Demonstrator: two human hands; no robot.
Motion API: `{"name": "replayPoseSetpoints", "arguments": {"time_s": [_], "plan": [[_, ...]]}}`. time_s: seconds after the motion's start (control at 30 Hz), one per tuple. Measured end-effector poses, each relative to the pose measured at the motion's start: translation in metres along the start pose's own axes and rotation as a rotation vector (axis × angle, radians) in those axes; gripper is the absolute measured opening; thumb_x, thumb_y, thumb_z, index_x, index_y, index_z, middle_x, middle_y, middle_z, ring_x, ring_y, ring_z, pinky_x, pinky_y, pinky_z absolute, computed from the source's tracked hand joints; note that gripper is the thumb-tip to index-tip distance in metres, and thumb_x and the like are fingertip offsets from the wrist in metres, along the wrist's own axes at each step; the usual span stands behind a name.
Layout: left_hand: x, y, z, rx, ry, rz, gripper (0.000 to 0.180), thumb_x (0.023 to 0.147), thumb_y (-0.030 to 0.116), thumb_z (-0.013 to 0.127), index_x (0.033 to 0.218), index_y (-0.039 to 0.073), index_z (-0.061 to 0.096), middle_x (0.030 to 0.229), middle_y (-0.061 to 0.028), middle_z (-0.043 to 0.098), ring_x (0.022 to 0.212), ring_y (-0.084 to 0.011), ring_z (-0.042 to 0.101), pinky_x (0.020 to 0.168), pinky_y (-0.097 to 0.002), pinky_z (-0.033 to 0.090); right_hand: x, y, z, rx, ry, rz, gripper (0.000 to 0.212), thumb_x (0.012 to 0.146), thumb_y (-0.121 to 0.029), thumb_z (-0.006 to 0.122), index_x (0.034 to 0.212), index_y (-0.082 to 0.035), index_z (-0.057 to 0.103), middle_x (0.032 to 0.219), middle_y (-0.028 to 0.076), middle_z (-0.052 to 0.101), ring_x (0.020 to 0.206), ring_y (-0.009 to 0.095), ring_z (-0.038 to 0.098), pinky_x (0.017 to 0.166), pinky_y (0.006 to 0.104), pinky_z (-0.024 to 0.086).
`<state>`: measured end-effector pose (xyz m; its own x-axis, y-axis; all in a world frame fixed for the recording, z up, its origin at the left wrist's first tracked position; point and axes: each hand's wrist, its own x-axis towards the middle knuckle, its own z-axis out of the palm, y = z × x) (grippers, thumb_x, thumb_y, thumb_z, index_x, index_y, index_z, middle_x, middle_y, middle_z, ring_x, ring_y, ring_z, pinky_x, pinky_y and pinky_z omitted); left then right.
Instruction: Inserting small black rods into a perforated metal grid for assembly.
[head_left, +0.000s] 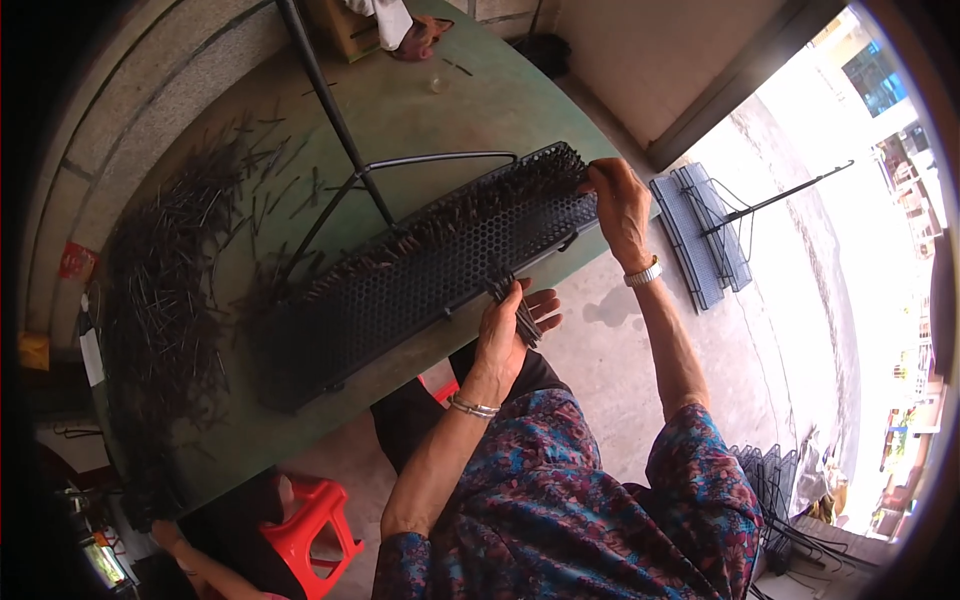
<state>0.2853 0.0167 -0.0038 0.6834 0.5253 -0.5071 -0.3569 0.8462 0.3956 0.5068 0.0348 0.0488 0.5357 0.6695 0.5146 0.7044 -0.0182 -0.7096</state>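
A long black honeycomb-perforated panel (400, 290) lies slantwise on the green table, with a pole and a bent wire brace joined to its far side. Short dark sticks (470, 208) stand packed in its holes along the far edge, thickest at the right end. My left hand (505, 335) is closed around a bundle of dark sticks (526, 322) just off the panel's near edge. At the panel's right end, my right hand (622, 208) pinches its fingertips beside the standing sticks; what they hold is too small to make out.
A large heap of loose dark sticks (165, 280) spreads over the left of the green table (480, 90). Similar panels with a pole (705, 235) lie on the floor at right. Lower left, another person's arm (195, 560) shows near a red stool (320, 525).
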Motion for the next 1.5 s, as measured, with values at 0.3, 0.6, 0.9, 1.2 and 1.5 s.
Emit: {"name": "replayPoseSetpoints", "arguments": {"time_s": [0.3,0.6,0.9,1.2,1.5], "plan": [[-0.007,0.006,0.006,0.039,0.022,0.015,0.026,0.101,0.03,0.051,0.11,0.006,0.056,0.1,-0.0151,0.066,0.091,-0.0235,0.066,0.084,-0.0426,0.054,0.017,0.002,-0.006,-0.005,-0.16,-0.041,0.01,0.091,-0.006,0.057,0.096,0.0,0.062,0.076,0.01,0.068,0.071,0.018,0.069,0.067,0.0293,0.051],[-0.003,0.003,0.0,0.063,0.034,0.045,0.027,0.101,0.03,0.05,0.112,0.007,0.06,0.096,-0.0129,0.066,0.082,-0.0194,0.064,0.075,-0.0351,0.054,0.015,0.009,0.005,-0.055,-0.247,-0.155,0.011,0.088,-0.004,0.06,0.098,-0.001,0.064,0.085,0.012,0.065,0.07,0.02,0.066,0.064,0.0311,0.05],[0.0,0.003,0.002,0.073,0.026,0.058,0.024,0.102,0.024,0.049,0.113,0.004,0.058,0.097,-0.0136,0.066,0.066,-0.0101,0.049,0.059,-0.0247,0.044,0.007,0.018,0.014,-0.154,-0.124,-0.157,0.013,0.089,-0.008,0.061,0.099,-0.002,0.068,0.085,0.012,0.064,0.071,0.024,0.065,0.065,0.0331,0.05],[-0.005,0.001,0.002,0.031,-0.033,0.083,0.015,0.1,0.024,0.055,0.102,0.01,0.058,0.105,-0.0161,0.068,0.066,-0.0085,0.049,0.054,-0.0212,0.041,-0.009,0.009,0.017,-0.3,0.054,-0.176,0.013,0.089,-0.017,0.065,0.095,-0.007,0.072,0.088,0.009,0.064,0.079,0.028,0.063,0.069,0.0376,0.048],[-0.014,0.004,0.013,0.117,0.05,0.046,0.023,0.097,0.029,0.058,0.113,0.012,0.06,0.103,-0.012,0.07,0.071,-0.0121,0.059,0.053,-0.0225,0.045,-0.016,0.012,0.012,-0.362,0.089,-0.154,0.01,0.084,-0.017,0.067,0.091,-0.014,0.073,0.09,0.007,0.064,0.08,0.03,0.06,0.071,0.0408,0.047]]}}
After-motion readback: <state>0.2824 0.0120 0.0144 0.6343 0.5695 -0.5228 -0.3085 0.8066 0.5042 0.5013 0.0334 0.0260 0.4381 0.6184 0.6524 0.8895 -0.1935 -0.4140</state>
